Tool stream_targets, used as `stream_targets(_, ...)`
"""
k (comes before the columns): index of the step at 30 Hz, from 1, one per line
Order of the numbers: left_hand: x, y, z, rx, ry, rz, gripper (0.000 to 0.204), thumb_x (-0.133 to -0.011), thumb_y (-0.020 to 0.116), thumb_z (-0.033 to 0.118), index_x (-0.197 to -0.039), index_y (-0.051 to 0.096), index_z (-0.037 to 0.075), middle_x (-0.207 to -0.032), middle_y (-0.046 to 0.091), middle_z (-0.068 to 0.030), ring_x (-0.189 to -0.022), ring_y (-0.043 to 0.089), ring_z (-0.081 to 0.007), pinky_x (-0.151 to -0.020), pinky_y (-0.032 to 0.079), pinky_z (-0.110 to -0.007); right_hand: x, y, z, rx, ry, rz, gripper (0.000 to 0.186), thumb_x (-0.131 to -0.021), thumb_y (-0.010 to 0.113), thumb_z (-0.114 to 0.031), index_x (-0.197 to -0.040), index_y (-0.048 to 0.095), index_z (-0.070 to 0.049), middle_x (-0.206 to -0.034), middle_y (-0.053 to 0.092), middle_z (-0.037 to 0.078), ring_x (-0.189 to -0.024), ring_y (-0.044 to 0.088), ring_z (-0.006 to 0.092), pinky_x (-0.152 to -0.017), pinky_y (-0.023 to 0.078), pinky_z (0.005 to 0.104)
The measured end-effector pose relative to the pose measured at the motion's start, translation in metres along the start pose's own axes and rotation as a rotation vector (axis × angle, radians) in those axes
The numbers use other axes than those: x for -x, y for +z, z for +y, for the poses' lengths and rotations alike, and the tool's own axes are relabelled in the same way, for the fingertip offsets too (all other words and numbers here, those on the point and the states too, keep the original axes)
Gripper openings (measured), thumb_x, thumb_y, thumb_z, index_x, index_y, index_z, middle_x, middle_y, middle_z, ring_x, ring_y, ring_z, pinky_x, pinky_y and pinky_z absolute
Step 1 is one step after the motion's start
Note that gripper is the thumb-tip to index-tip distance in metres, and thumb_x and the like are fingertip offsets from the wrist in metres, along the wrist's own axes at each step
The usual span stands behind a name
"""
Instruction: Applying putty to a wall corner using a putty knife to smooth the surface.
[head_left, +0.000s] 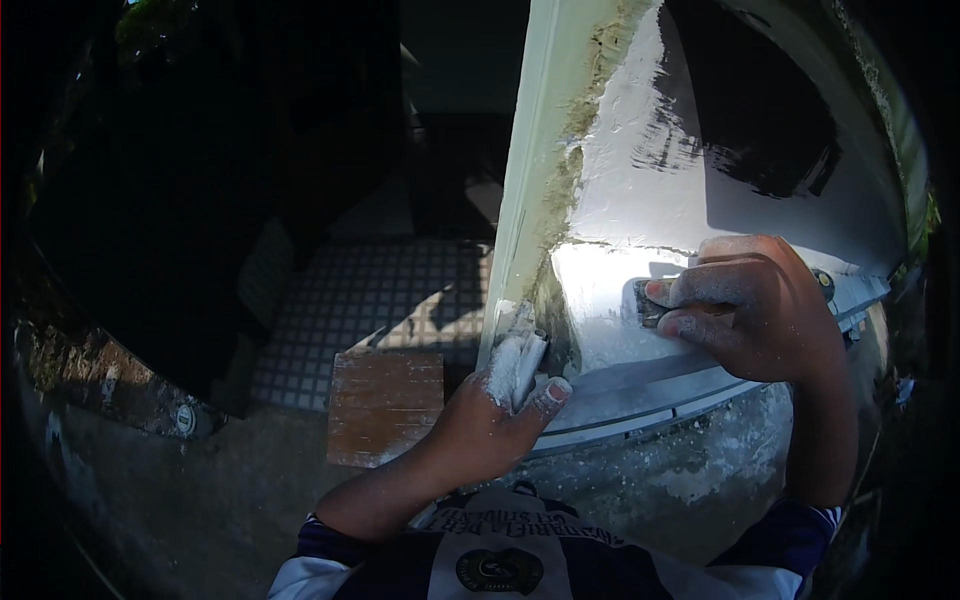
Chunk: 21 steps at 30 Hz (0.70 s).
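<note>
At the left, a brown board (385, 405) is lying by the tiled floor (310, 330). Next, the left hand (488, 425) is resting at the lower end of a pale green post (517, 190), its thumb standing apart from a dust-white, tube-like piece (530, 365). Further right, the small dark block (648, 303) is sitting against the white surface (610, 335), and the fingers of the right hand (765, 305) are closing on it in a pinch. In what looks like rubbing work, keeping the block's face flat, pressing evenly and easing off near the ragged seam beside the post would likely be giving the smoothest finish; a steady left hand would be helping balance.

As for what is hiding, deep shadow is swallowing the far left. White dust is masking the left fingers, so I cannot tell whether they are gripping that piece or just lying beside it. The right hand is covering part of the block, and its working face is not showing. At upper right, the dark patch (760, 90) could be either paint or bare backing.
</note>
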<state>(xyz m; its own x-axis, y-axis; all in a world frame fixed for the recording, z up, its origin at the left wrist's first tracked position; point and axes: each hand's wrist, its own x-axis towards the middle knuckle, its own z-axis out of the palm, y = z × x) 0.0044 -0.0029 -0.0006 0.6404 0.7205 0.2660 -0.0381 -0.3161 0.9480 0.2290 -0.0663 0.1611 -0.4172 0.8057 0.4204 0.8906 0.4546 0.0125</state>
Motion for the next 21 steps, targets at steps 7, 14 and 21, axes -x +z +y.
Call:
stream_targets(7,0.001,-0.003,0.014,0.143,-0.08,-0.051,0.058,-0.095,0.057,0.028,-0.132,0.036,-0.013,-0.123,0.053,-0.0273,-0.117,0.052,-0.0288,-0.097,0.041,-0.039,-0.03,0.004,-0.02,0.102,0.023,-0.134,0.022,-0.072,0.075,-0.026,-0.08,0.071,-0.006,-0.068,0.062,0.011,-0.059,0.059,0.0284,-0.054,0.044,0.0382)
stream_targets(14,0.003,0.0,0.002,0.066,-0.054,-0.05,0.061,-0.095,0.056,0.028,-0.134,0.033,-0.013,-0.129,0.048,-0.0279,-0.124,0.046,-0.0291,-0.102,0.037,-0.037,-0.005,-0.018,0.002,0.102,0.187,-0.296,0.025,-0.08,0.069,-0.033,-0.093,0.073,-0.012,-0.072,0.064,0.009,-0.063,0.06,0.0274,-0.059,0.045,0.0384)
stream_targets(21,0.006,0.001,0.014,0.122,-0.097,-0.011,0.052,-0.096,0.054,0.027,-0.13,0.04,-0.01,-0.118,0.056,-0.0223,-0.111,0.053,-0.0234,-0.093,0.043,-0.035,-0.031,-0.005,-0.015,0.133,0.101,-0.287,0.022,-0.078,0.069,-0.029,-0.087,0.071,-0.009,-0.072,0.063,0.011,-0.067,0.061,0.0288,-0.06,0.046,0.0396)
